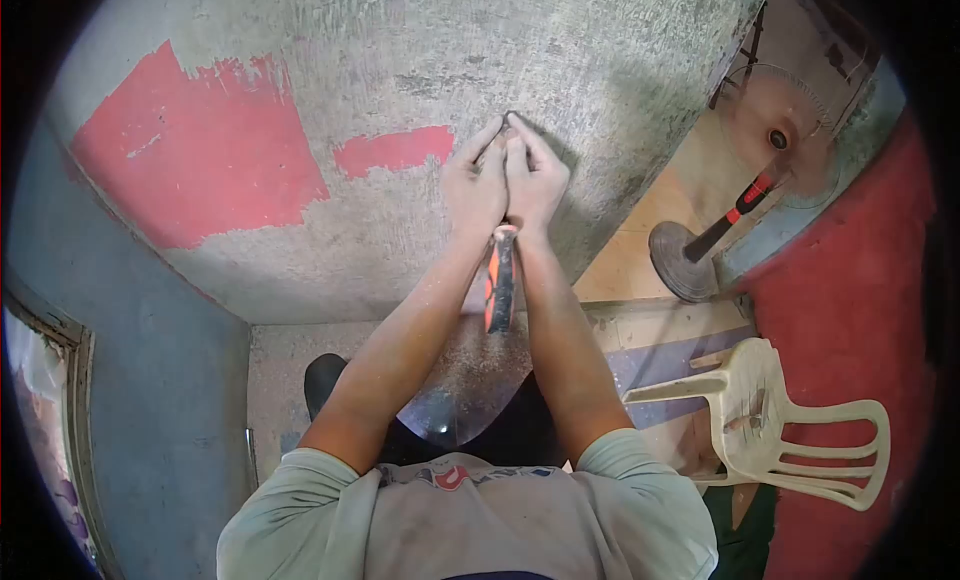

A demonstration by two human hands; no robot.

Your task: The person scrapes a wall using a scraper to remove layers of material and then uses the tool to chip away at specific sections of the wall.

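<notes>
My left hand (474, 188) and my right hand (537, 182) are pressed side by side against the rough grey wall (400, 80), both coated in pale dust. Their fingers are bent and the fingertips meet at a small dark spot on the wall; I cannot tell what they pinch there. An orange-and-black tool handle (499, 285) shows between my wrists, one end close under the palms. Left of my hands, a small red paint patch (395, 151) remains on the wall, and a larger red patch (205, 145) lies farther left.
Below my forearms is a dusty, bluish rounded surface (455, 405) between my dark-clad legs. A cream plastic chair (750, 410) stands at right by a red wall (845, 310). Beyond the grey wall's right edge is a pedestal fan (684, 263). A blue-grey wall (170, 330) rises at left.
</notes>
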